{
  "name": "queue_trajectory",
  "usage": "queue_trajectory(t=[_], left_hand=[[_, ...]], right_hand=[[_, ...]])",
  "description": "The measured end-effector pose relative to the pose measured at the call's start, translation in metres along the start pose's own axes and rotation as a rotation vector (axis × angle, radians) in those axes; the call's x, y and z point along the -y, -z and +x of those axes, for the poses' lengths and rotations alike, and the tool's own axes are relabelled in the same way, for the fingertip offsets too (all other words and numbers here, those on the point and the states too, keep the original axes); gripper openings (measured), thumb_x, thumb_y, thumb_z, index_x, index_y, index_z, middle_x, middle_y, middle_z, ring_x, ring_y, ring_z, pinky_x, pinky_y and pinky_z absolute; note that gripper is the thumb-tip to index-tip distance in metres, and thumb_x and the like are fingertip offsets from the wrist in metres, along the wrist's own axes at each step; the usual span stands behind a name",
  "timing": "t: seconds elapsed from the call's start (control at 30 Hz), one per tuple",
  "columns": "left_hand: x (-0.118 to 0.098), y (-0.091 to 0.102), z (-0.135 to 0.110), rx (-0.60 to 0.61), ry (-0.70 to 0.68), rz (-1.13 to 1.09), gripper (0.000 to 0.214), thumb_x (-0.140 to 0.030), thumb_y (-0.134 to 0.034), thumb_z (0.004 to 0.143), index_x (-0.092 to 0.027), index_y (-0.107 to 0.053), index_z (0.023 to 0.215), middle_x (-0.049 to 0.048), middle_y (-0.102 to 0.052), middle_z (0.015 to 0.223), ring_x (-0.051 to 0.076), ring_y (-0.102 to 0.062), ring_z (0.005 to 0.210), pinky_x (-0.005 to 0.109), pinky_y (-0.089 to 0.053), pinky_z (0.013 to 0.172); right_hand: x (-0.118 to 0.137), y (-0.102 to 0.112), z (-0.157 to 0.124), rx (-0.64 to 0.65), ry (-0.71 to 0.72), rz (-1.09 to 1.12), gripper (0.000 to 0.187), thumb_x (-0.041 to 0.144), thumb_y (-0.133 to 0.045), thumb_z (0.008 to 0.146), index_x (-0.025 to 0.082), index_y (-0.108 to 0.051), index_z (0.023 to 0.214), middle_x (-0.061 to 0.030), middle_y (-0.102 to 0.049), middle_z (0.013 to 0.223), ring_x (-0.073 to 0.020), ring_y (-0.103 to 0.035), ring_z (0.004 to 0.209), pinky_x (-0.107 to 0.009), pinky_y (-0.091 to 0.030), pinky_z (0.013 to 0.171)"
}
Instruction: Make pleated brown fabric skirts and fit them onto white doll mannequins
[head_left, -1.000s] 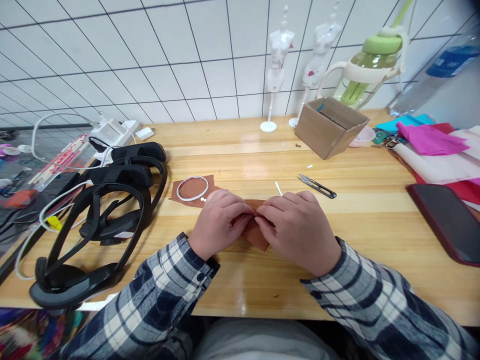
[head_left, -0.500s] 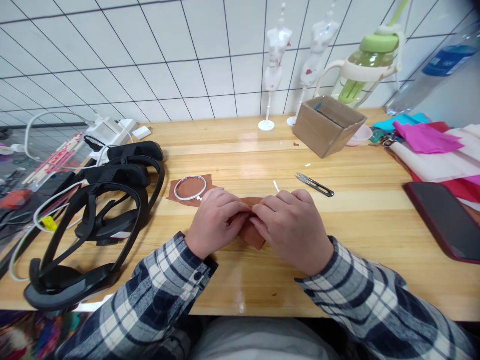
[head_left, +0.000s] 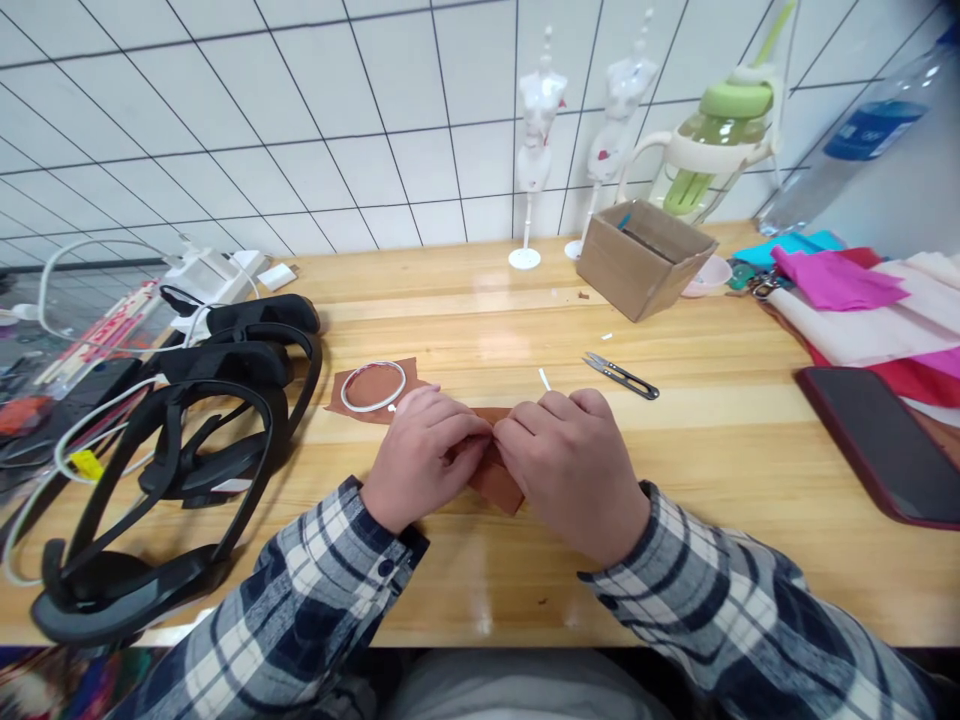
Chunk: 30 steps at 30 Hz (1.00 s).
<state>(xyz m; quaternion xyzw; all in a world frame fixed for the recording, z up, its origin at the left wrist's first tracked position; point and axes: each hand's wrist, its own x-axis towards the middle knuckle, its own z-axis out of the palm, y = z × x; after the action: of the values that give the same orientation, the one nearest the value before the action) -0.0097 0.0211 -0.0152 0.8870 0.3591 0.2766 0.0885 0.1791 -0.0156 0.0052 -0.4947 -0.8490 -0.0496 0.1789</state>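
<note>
My left hand (head_left: 424, 458) and my right hand (head_left: 574, 465) meet at the middle of the wooden table (head_left: 720, 470), fingers curled and pinching a small brown piece of fabric (head_left: 496, 482) between them. Most of the fabric is hidden under my fingers. Just left of my left hand lies another brown piece (head_left: 358, 393) with a white ring (head_left: 373, 385) on it. A short white stick (head_left: 544, 378) lies just beyond my right hand.
Black thread snips (head_left: 621, 375) lie right of the stick. A cardboard box (head_left: 642, 258), two small white mannequins (head_left: 534, 120) and a green-lidded jug (head_left: 712, 135) stand at the back. Black headsets (head_left: 187, 440) with cables fill the left. Coloured cloth (head_left: 847, 290) and a dark phone (head_left: 877, 440) lie right.
My hands stay pinched on the brown fabric with only small finger shifts. The view has drifted slightly, so everything sits a little lower and to the left.
</note>
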Motion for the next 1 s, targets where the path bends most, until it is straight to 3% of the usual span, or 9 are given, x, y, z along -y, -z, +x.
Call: queue_trajectory(t=[0.27,0.47,0.63,0.83,1.0], left_hand=[[0.0085,0.0057,-0.002,0.061,-0.11,0.012,0.008,-0.021,-0.061,0.087,-0.022,-0.068,0.09,0.0012,-0.071,0.087,0.016,-0.061,0.083,0.044,-0.041,0.098],[0.0039,0.0032,0.0008,0.031,-0.109,0.013,0.008,-0.019,-0.058,0.087,-0.02,-0.067,0.088,0.002,-0.071,0.085,0.016,-0.061,0.08,0.042,-0.044,0.093],[0.0019,0.0021,0.0011,0.043,-0.083,0.002,0.008,-0.018,-0.058,0.086,-0.019,-0.066,0.088,0.002,-0.07,0.083,0.017,-0.06,0.079,0.042,-0.045,0.091],[0.0021,0.0025,0.0012,0.036,-0.078,-0.006,0.007,-0.018,-0.058,0.087,-0.019,-0.065,0.087,0.0019,-0.07,0.083,0.017,-0.06,0.079,0.042,-0.045,0.091],[0.0048,0.0047,-0.0012,0.058,-0.134,0.049,0.009,-0.018,-0.059,0.087,-0.022,-0.067,0.09,0.0007,-0.071,0.086,0.016,-0.06,0.082,0.045,-0.04,0.1]], right_hand=[[-0.0056,0.0008,-0.0016,0.024,0.086,0.011,0.018,0.018,-0.056,0.089,0.021,-0.057,0.071,-0.002,-0.061,0.073,-0.0197,-0.044,0.075,-0.038,-0.021,0.071],[-0.0058,0.0003,-0.0018,0.037,0.062,0.033,0.017,0.021,-0.054,0.09,0.021,-0.062,0.075,-0.0023,-0.063,0.076,-0.0196,-0.046,0.077,-0.038,-0.022,0.072],[-0.004,0.0021,-0.0019,0.05,0.029,0.069,0.021,0.033,-0.052,0.093,0.021,-0.064,0.081,-0.0027,-0.065,0.081,-0.0203,-0.049,0.078,-0.039,-0.023,0.073],[-0.006,-0.0003,-0.0024,0.047,0.036,0.061,0.015,0.021,-0.054,0.091,0.021,-0.061,0.078,-0.0014,-0.063,0.076,-0.0189,-0.048,0.076,-0.038,-0.022,0.072],[-0.0082,-0.0032,-0.0025,0.034,0.078,0.046,0.019,0.019,-0.055,0.091,0.021,-0.057,0.072,-0.0007,-0.06,0.073,-0.0183,-0.045,0.073,-0.037,-0.021,0.07]])
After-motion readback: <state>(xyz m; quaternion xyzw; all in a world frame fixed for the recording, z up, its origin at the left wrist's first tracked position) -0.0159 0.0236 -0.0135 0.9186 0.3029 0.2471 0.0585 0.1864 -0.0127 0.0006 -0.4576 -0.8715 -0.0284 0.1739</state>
